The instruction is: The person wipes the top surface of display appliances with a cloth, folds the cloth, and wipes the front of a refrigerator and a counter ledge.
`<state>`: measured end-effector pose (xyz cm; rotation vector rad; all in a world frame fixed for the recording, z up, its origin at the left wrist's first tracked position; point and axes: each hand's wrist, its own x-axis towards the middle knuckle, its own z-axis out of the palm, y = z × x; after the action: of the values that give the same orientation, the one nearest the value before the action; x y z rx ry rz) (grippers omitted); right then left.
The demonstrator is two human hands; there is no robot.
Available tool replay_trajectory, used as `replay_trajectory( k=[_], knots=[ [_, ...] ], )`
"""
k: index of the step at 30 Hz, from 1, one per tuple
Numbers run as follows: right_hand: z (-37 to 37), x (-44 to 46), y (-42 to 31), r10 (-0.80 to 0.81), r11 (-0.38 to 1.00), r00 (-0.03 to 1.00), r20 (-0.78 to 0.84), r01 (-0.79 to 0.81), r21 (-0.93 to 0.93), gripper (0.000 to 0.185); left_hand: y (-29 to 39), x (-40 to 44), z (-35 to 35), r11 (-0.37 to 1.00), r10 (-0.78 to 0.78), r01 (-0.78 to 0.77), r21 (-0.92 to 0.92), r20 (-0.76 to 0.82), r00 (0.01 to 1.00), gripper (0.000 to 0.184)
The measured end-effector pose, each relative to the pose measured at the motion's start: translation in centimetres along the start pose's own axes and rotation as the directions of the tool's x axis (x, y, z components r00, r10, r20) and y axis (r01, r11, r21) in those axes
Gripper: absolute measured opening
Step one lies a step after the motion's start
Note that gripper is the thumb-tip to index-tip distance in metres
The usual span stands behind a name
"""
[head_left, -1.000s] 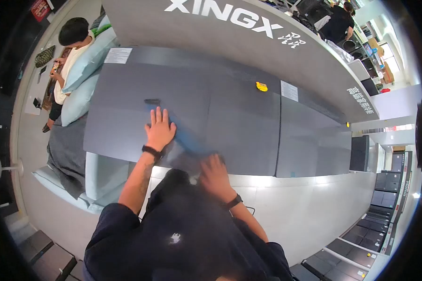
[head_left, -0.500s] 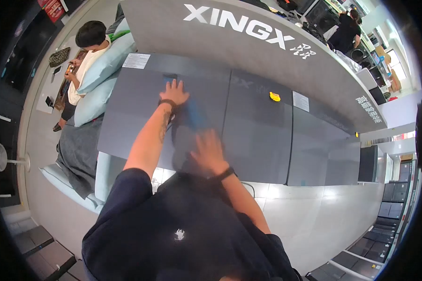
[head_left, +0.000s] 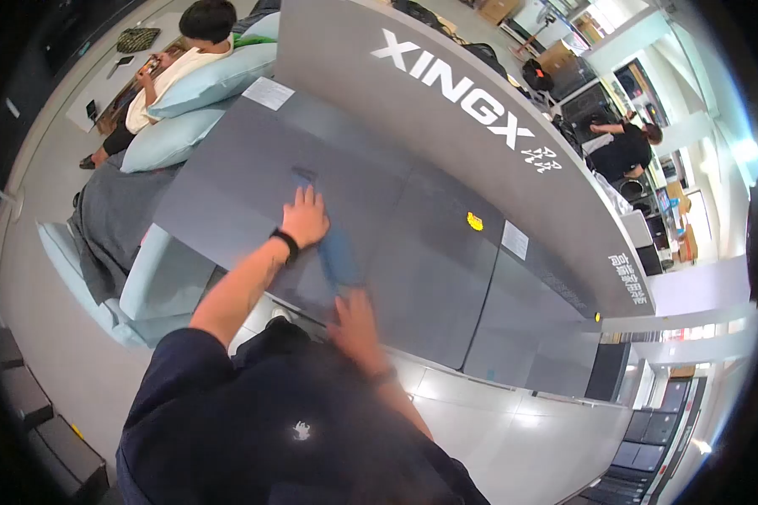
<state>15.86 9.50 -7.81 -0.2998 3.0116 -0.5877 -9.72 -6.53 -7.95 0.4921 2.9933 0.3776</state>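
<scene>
My left hand point(head_left: 305, 216) lies palm down, fingers stretched out, on the dark grey panelled surface point(head_left: 429, 252). Just beyond its fingertips is a small dark mark or slot point(head_left: 303, 173). A blurred blue strip point(head_left: 338, 257) runs from beside my left hand towards my right hand; I cannot tell what it is. My right hand point(head_left: 356, 328) is smeared by motion near the front edge, at the strip's lower end, with its fingers stretched out. Neither hand shows a clear grip on anything.
Behind the surface rises a grey lettered panel point(head_left: 446, 101). A yellow sticker point(head_left: 475, 221) and a white label point(head_left: 515, 241) mark the surface. At the left, a person point(head_left: 185, 71) sits beside pale blue cushions point(head_left: 215, 80). Another person point(head_left: 627, 151) is behind the panel.
The view has tilted and shifted. My left hand is now farther from the dark mark than half a second ago. My right hand has moved nearer the front edge.
</scene>
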Motion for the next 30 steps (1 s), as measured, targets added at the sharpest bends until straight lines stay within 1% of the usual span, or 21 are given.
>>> replay_trajectory(
  k=[2, 3, 6, 9, 11, 12, 15, 16, 18, 20, 23, 24, 27, 30],
  knots=[
    [-0.4, -3.0, -0.2, -0.040, 0.999, 0.991, 0.127, 0.041, -0.010, 0.071, 0.6, -5.1, 1.0, 0.999, -0.003, 0.000, -0.035, -0.080, 0.997, 0.063],
    [-0.5, -4.2, -0.2, -0.060, 0.998, 0.981, 0.185, 0.063, -0.013, 0.071, 1.0, -7.5, 0.7, 0.998, -0.014, 0.011, -0.067, -0.044, 0.999, 0.063],
    [4.4, -8.2, 3.1, -0.127, 0.992, 0.988, 0.082, 0.126, 0.023, 0.070, 1.4, -12.1, -0.5, 0.994, -0.019, 0.023, -0.108, 0.038, 0.999, 0.064],
    [0.2, -5.9, 0.5, -0.064, 0.993, 0.985, 0.160, 0.047, 0.109, 0.065, 0.9, -12.8, -0.1, 0.993, -0.002, 0.014, -0.115, 0.100, 0.995, 0.067],
    [-1.5, -4.2, -0.6, -0.020, 1.000, 0.970, 0.240, 0.023, -0.010, 0.066, 0.8, -11.5, -0.7, 0.995, 0.003, 0.009, -0.099, 0.123, 0.992, 0.067],
    [-1.8, -3.3, -0.8, 0.005, 0.997, 0.961, 0.278, 0.015, -0.071, 0.067, 0.5, -10.5, -0.8, 0.996, 0.014, -0.005, -0.084, 0.103, 0.995, 0.068],
    [0.2, -2.1, 0.2, -0.013, 0.992, 0.982, 0.188, 0.037, -0.125, 0.068, -0.4, -6.8, -0.3, 0.998, 0.038, -0.034, -0.050, 0.083, 0.996, 0.068],
    [0.3, -1.8, 0.1, -0.006, 0.993, 0.987, 0.163, 0.026, -0.119, 0.070, -0.9, -4.9, -0.4, 0.998, 0.043, -0.039, -0.047, 0.093, 0.995, 0.068],
    [0.3, -0.4, 0.1, 0.005, 0.995, 0.993, 0.119, 0.007, -0.102, 0.073, -1.5, -1.1, -1.0, 0.999, 0.025, -0.029, 0.023, 0.152, 0.988, 0.070],
    [-0.3, 0.9, 0.4, -0.019, 0.996, 0.986, 0.164, 0.032, -0.079, 0.078, -2.0, 2.3, -3.2, 0.999, 0.035, -0.030, -0.021, 0.299, 0.953, 0.070],
    [-0.7, 3.1, 1.8, -0.060, 0.998, 0.985, 0.164, 0.064, -0.020, 0.085, -2.5, 7.1, -5.8, 0.998, 0.052, -0.034, -0.046, 0.481, 0.875, 0.071],
    [-1.2, 3.8, 1.9, -0.069, 0.998, 0.985, 0.161, 0.069, 0.006, 0.087, -2.5, 8.5, -6.2, 0.999, 0.042, -0.045, -0.006, 0.521, 0.852, 0.071],
    [-1.9, 6.2, 1.9, -0.010, 0.998, 0.983, 0.183, -0.002, 0.066, 0.092, -3.4, 12.4, -4.9, 0.997, 0.054, -0.075, 0.023, 0.495, 0.867, 0.072],
    [-2.5, 9.0, 1.0, 0.052, 0.983, 0.992, 0.119, -0.071, 0.168, 0.096, -3.2, 15.3, -3.5, 0.998, 0.039, -0.057, 0.022, 0.487, 0.872, 0.071]
  ],
)
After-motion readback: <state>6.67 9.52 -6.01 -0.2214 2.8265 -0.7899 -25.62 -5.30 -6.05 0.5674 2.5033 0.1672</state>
